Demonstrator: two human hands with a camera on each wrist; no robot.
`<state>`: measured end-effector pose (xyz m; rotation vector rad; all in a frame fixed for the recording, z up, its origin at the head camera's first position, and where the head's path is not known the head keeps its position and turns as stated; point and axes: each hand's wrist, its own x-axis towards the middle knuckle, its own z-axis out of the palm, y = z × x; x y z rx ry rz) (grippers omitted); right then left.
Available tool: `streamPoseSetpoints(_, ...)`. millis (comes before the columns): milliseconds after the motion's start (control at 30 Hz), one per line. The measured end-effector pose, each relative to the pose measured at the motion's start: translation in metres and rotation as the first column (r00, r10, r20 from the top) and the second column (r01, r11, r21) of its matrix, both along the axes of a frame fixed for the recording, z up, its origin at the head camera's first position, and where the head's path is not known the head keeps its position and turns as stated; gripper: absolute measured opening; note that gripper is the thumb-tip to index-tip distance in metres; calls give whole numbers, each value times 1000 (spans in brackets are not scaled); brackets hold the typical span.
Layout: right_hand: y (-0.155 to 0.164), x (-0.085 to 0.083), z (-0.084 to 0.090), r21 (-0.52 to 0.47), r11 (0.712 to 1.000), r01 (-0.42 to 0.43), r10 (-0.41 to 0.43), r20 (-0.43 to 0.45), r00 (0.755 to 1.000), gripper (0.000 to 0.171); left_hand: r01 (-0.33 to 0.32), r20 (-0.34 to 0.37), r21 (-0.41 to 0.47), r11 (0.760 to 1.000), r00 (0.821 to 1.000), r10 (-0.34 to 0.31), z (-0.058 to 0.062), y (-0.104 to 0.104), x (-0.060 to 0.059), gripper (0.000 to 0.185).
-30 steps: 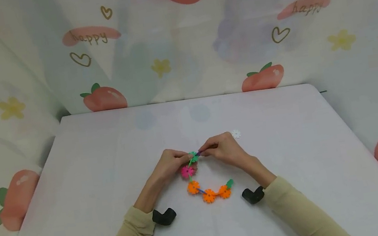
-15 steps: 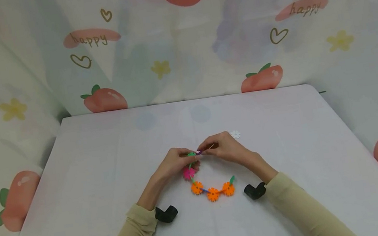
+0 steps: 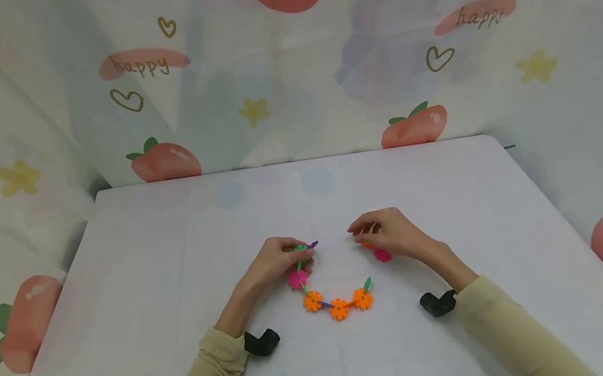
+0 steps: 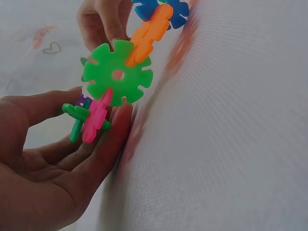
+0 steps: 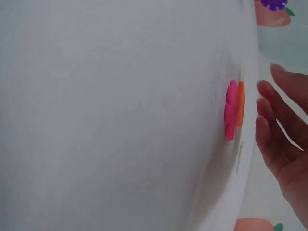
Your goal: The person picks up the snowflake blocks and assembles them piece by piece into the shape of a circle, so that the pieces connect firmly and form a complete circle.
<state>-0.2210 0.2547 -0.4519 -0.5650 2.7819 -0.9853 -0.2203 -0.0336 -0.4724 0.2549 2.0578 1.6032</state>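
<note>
Snowflake chain (image 3: 338, 305) lay curved low in the frame's centre, its upper end pinched in the left hand (image 3: 276, 263). Half a second earlier both hands met there; now the right hand (image 3: 393, 234) had drawn rightward, fingers loosely spread over loose pink and orange pieces (image 3: 379, 253), likely fetching another link.

"happy" — written twice on the backdrop cloth (image 3: 284, 73), pink patches.

The left hand (image 3: 274, 263) pinches the flower-disc chain (image 3: 336, 303); the right hand (image 3: 393, 233) hovers over a pink disc (image 3: 383, 256).
</note>
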Motion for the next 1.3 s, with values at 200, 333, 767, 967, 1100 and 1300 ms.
streamPoseSetpoints(200, 16, 2, -2, 33, 999, 28, -28, 1, 1000, 21, 4, -3, -4, 1000, 1000, -4, 1, 2, 1, 27)
streamPoseSetpoints(333, 22, 2, -2, 81, 994, 69, -71, 28, 997, 23, 3, -9, -6, 1000, 1000, -3, 0, 3, 0, 27)
streamPoseSetpoints(767, 18, -1, -6, 93, 994, 58, -67, 99, 993, 21, 12, -39, -44, 999, 999, -14, -1, 7, 1, 29)
streamPoseSetpoints(967, 17, -2, -6, 91, 995, 44, -52, 88, 995, 24, 3, -74, -63, 998, 997, -8, 0, 7, 3, 26)
streamPoseSetpoints(1100, 15, -2, -6, 94, 994, 54, -64, 108, 992, 25, 0, -90, -61, 998, 996, -6, -2, 7, 3, 25)
streamPoseSetpoints(1300, 11, -1, -6, 49, 998, 44, -49, 109, 993, 25, -7, -96, -55, 998, 995, 1, -4, 8, 3, 26)
